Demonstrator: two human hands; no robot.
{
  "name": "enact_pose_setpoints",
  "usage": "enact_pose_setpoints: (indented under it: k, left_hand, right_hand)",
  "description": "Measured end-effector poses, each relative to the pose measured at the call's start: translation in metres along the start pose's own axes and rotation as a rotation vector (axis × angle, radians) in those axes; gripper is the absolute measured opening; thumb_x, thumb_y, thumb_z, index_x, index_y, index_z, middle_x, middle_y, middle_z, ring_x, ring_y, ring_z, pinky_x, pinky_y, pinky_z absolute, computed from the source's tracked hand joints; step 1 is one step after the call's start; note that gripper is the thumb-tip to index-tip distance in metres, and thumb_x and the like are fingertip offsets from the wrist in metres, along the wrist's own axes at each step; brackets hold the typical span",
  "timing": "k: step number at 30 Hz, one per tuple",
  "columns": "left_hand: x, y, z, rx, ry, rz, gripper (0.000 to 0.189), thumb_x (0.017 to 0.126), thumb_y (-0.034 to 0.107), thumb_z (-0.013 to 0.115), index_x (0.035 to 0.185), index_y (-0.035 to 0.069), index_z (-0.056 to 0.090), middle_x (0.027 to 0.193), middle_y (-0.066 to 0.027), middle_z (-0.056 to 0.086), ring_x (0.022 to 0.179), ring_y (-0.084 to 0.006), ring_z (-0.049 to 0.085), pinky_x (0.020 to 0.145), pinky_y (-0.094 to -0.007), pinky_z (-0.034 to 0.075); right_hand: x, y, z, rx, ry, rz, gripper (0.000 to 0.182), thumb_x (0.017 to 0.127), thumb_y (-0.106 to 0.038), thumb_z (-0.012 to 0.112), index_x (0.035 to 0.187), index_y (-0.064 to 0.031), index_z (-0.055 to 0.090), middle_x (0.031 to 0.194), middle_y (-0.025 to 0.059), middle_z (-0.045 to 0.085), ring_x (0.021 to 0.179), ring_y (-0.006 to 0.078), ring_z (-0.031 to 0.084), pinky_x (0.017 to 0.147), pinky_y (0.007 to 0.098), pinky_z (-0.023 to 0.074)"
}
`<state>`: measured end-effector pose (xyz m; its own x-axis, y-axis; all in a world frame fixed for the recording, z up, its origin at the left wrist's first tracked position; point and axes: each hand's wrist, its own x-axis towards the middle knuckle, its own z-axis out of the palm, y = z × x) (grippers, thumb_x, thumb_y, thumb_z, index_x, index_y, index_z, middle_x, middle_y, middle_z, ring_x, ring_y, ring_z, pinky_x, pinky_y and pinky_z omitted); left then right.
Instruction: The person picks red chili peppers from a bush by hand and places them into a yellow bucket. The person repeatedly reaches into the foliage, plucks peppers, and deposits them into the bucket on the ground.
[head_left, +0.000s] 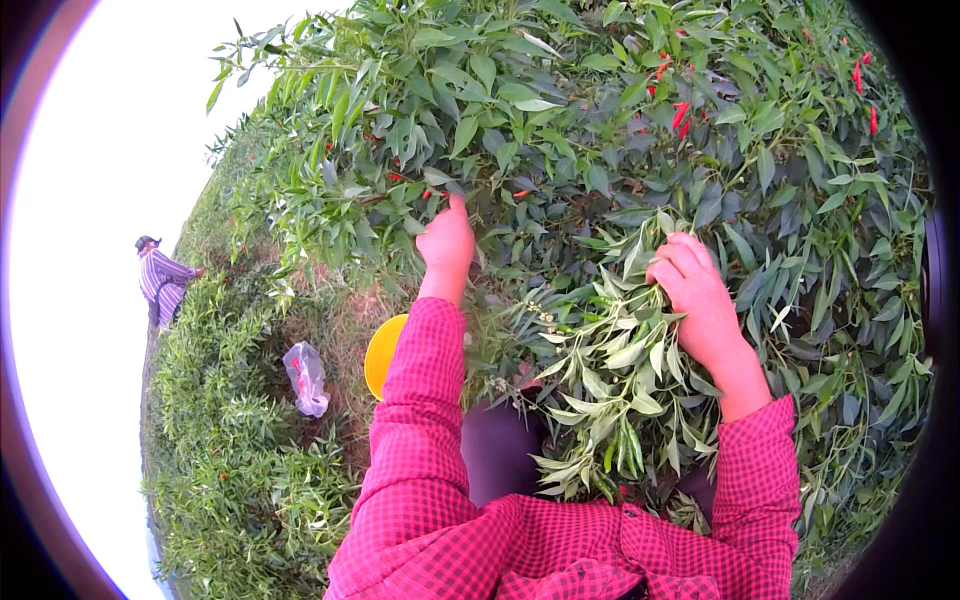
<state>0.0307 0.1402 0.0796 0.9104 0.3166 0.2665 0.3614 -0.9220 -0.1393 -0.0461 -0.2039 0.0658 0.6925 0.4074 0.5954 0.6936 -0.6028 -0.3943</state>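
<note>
My left hand (448, 238) reaches into a leafy chili plant (420, 97), its fingertips beside small red chili peppers (435, 193) and partly hidden by leaves. Whether it grips one of them I cannot tell. Over on the right, my right hand (688, 289) has its fingers closed around a leafy chili branch (626, 352), which is bent down towards my body with pale leaf undersides showing. Long green chilies (628, 448) hang from the lower part of that foliage. More red chilies (681, 116) show among leaves at the upper right.
A yellow bucket (385, 356) stands partly behind my left forearm. On the ground further left lies a translucent plastic bag (306, 379) with something red. Another row of plants (225, 450) runs along the left, where a person in a striped shirt (161, 281) is among the plants.
</note>
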Motion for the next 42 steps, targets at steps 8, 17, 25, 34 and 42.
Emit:
enact_pose_setpoints:
  k: [8,17,25,34,42]
  left_hand:
    - [0.048,0.0,0.009,0.236,-0.07,0.078,0.017,0.082,0.015,0.056,0.092,0.012,0.07,0.09,-0.0086,0.069,0.084,-0.0271,0.068,0.069,-0.0392,0.054]
    - [0.033,-0.004,0.029,0.356,0.146,0.264,0.014,0.081,0.014,0.055,0.087,0.004,0.063,0.081,-0.0092,0.068,0.073,-0.0229,0.069,0.056,-0.0356,0.054]
    - [0.014,0.008,0.006,-0.402,0.274,-0.024,0.03,0.095,0.034,0.043,0.103,0.007,0.054,0.082,-0.0149,0.067,0.073,-0.0334,0.066,0.067,-0.0429,0.05]
    - [0.016,-0.048,0.0,-1.628,0.333,-0.23,0.025,0.099,0.031,0.043,0.096,0.01,0.056,0.077,0.0037,0.053,0.059,-0.0054,0.042,0.049,-0.0211,0.033]
    - [0.021,-0.052,-0.005,-1.511,0.071,-0.258,0.025,0.097,0.033,0.043,0.092,0.01,0.053,0.071,-0.0035,0.055,0.06,-0.016,0.055,0.049,-0.0277,0.043]
  right_hand:
    - [0.002,-0.002,0.001,0.009,0.013,0.006,0.02,0.068,-0.002,0.058,0.088,-0.0057,0.053,0.101,0.011,0.055,0.112,0.034,0.049,0.09,0.0407,0.0436]
    - [0.0,-0.003,-0.002,0.009,0.016,0.012,0.019,0.069,-0.003,0.058,0.087,-0.0055,0.054,0.1,0.0112,0.055,0.111,0.0343,0.049,0.09,0.041,0.0436]
    - [0.001,0.0,0.0,-0.011,0.023,-0.004,0.019,0.068,-0.002,0.057,0.087,-0.0051,0.053,0.1,0.0118,0.054,0.111,0.0348,0.049,0.089,0.0411,0.0439]
    - [0.0,-0.002,-0.001,0.012,0.008,-0.001,0.021,0.068,-0.001,0.059,0.087,-0.0048,0.053,0.1,0.0117,0.054,0.112,0.0345,0.049,0.089,0.0407,0.0438]
    - [0.0,0.0,0.0,-0.005,0.009,0.0,0.019,0.068,-0.002,0.059,0.087,-0.0049,0.054,0.101,0.0122,0.054,0.111,0.0354,0.049,0.09,0.0411,0.0438]
